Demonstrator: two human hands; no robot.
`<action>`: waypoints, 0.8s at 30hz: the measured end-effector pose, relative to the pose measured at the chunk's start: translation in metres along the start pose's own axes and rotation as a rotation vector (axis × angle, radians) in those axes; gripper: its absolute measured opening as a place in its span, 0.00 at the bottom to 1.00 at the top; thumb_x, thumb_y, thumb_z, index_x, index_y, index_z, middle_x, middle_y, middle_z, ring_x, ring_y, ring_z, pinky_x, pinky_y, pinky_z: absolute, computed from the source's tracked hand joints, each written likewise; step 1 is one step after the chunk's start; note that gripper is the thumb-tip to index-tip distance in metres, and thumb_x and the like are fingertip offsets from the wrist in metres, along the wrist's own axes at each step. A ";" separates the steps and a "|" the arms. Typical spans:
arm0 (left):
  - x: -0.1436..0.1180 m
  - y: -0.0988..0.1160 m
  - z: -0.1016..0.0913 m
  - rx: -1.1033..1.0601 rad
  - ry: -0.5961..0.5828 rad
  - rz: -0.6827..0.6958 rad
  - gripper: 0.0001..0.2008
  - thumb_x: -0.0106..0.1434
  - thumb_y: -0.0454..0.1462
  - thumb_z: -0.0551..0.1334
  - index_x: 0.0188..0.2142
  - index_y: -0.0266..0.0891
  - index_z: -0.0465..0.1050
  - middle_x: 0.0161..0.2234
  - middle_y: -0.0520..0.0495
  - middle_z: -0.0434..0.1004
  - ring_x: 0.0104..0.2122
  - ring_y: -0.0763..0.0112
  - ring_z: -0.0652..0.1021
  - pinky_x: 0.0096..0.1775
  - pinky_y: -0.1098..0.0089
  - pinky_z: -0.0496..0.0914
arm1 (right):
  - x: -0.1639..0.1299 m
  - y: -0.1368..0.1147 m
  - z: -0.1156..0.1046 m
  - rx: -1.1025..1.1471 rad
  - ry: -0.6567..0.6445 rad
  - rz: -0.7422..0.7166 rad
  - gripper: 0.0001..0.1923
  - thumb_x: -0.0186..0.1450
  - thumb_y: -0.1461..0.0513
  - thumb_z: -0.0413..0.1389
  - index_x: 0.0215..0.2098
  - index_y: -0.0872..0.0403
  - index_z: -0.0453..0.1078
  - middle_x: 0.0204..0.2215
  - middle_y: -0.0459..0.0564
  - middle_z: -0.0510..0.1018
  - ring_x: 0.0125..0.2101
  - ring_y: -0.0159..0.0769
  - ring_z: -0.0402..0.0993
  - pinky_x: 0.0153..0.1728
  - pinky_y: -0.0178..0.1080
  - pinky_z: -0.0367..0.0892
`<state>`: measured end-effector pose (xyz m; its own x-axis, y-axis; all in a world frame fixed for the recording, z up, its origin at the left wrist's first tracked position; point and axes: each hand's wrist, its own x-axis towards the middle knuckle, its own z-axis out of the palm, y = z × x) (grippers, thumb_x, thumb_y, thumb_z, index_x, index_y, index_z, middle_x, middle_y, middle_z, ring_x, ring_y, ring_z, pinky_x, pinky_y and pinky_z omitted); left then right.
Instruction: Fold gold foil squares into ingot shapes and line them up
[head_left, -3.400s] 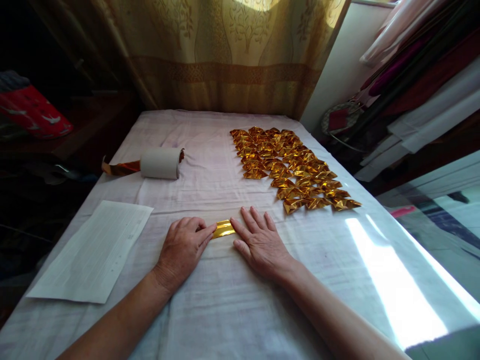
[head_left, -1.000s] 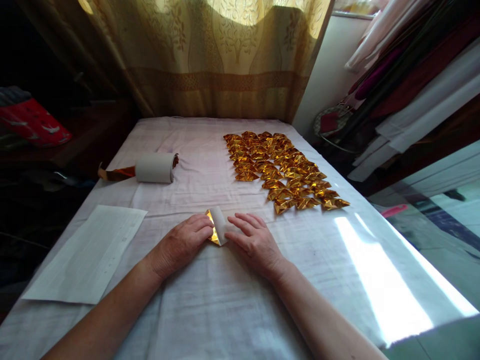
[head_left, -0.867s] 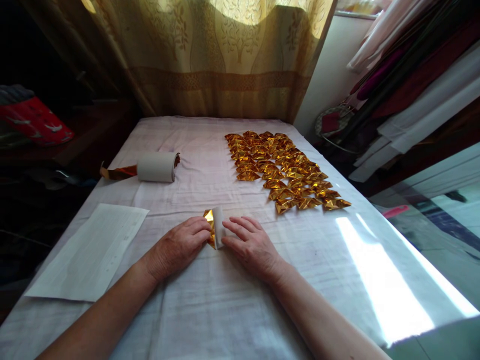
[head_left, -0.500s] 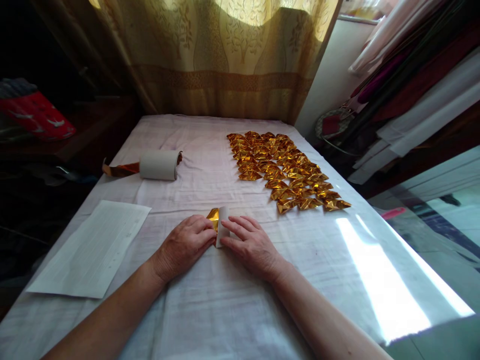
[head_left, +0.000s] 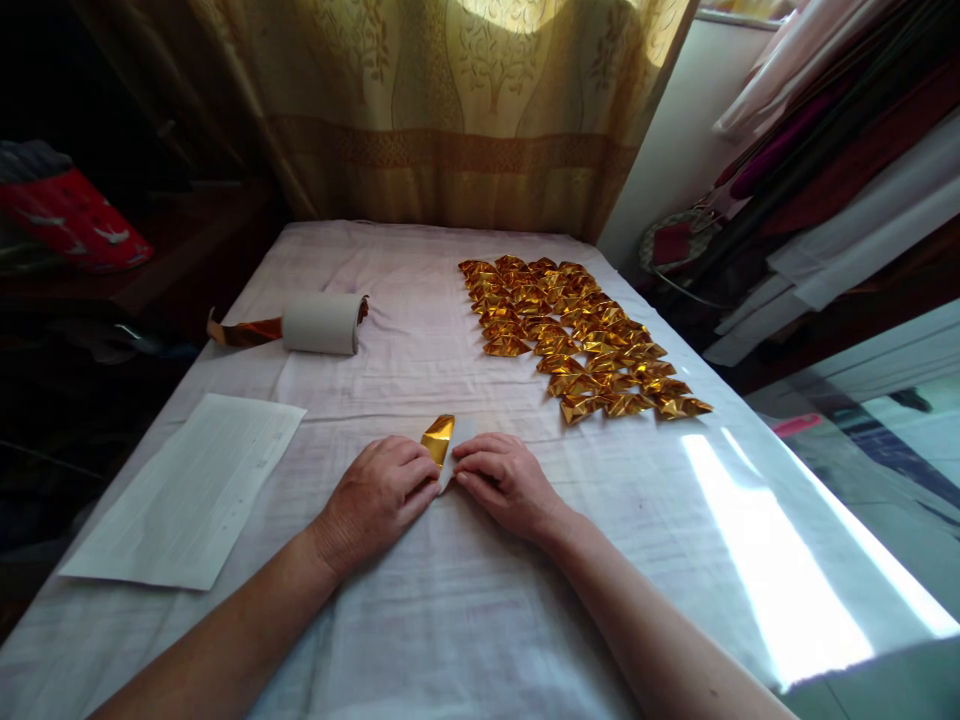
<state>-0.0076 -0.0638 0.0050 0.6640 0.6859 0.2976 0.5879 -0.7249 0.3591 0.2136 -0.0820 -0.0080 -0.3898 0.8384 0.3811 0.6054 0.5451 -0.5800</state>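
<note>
A small folded piece of gold foil paper (head_left: 438,440) lies on the cloth-covered table, gold on its left part and pale on its right. My left hand (head_left: 381,488) is closed on its left side, fingertips pressed to its lower edge. My right hand (head_left: 504,482) pinches its right edge, with the fingers bent together. Fingertips hide the paper's lower part. Beyond my right hand, several folded gold foil pieces (head_left: 570,335) stand in close rows.
A grey-white roll (head_left: 321,324) with a copper-coloured strip lies at the back left of the table (head_left: 405,270). A printed white sheet (head_left: 187,490) rests near the left edge. A patterned curtain (head_left: 480,120) hangs behind; clothes (head_left: 847,220) hang at right.
The paper's pale strip has tilted and more gold shows on its left. My right hand's fingers have drawn together at its edge. The whole view has shifted slightly.
</note>
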 end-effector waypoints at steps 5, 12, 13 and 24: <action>0.000 0.000 -0.001 -0.025 -0.001 -0.014 0.04 0.68 0.37 0.60 0.35 0.42 0.73 0.38 0.50 0.77 0.41 0.66 0.74 0.46 0.64 0.65 | 0.002 -0.005 0.007 -0.070 0.020 0.068 0.05 0.66 0.65 0.59 0.32 0.52 0.75 0.39 0.48 0.82 0.41 0.36 0.76 0.46 0.41 0.64; -0.001 0.001 0.000 -0.039 0.001 -0.013 0.05 0.69 0.37 0.59 0.36 0.42 0.73 0.38 0.50 0.78 0.41 0.65 0.74 0.46 0.64 0.65 | 0.003 -0.014 0.011 -0.193 0.012 0.101 0.06 0.66 0.65 0.58 0.31 0.52 0.73 0.39 0.48 0.80 0.40 0.38 0.73 0.42 0.42 0.61; 0.000 0.002 -0.001 -0.036 0.004 -0.017 0.06 0.69 0.37 0.58 0.36 0.42 0.73 0.38 0.50 0.78 0.41 0.65 0.74 0.46 0.64 0.65 | 0.003 -0.014 0.011 -0.209 0.018 0.101 0.06 0.66 0.65 0.58 0.31 0.52 0.73 0.39 0.48 0.80 0.40 0.37 0.73 0.41 0.42 0.61; 0.005 0.010 0.002 0.000 0.000 -0.095 0.06 0.66 0.38 0.62 0.32 0.41 0.70 0.34 0.50 0.76 0.39 0.65 0.73 0.44 0.63 0.64 | 0.001 -0.014 0.014 -0.267 0.045 0.076 0.04 0.66 0.65 0.59 0.32 0.52 0.71 0.39 0.47 0.80 0.40 0.37 0.72 0.41 0.41 0.60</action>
<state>0.0022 -0.0673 0.0085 0.6050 0.7518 0.2622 0.6484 -0.6563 0.3859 0.1950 -0.0881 -0.0097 -0.3088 0.8724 0.3790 0.7955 0.4553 -0.3999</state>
